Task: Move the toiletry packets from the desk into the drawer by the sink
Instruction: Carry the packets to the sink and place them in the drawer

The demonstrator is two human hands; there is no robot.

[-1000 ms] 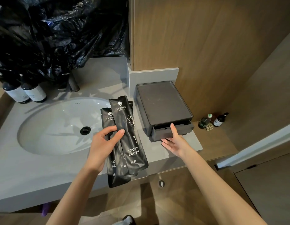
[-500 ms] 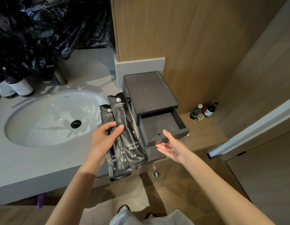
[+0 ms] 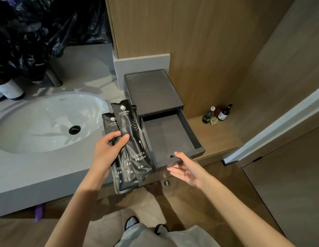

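Head view, nearest stuff first. Grey trousers and a dark slipper at the bottom. Above that the left hand, fingers and thumb curled round a fanned stack of toiletry packets and clamped on at about mid-length. Stack held in the air over the front edge of the countertop, just left of the drawer, not in it yet. Right hand palm up with fingers loose and apart, holding nothing, fingertips right at the drawer's front lip. Can't tell if actually touching.

Packets: long flat matte-black sachets with a white logo up top, a brush-head graphic and "TOOTH BRUSH" printed low. Three by the look of it, maybe more behind.

Probably feather-light, soft film with something stiffer inside, and slick enough to slide off each other. Best pinched across the whole stack around the middle, then laid flat lengthwise.

Drawer pulled well out at the countertop's right end, bare grey floor showing, under a tray-topped box. Further off, a white sink basin on the left, small bottles on the wooden ledge to the right, and a black plastic bag at the back.
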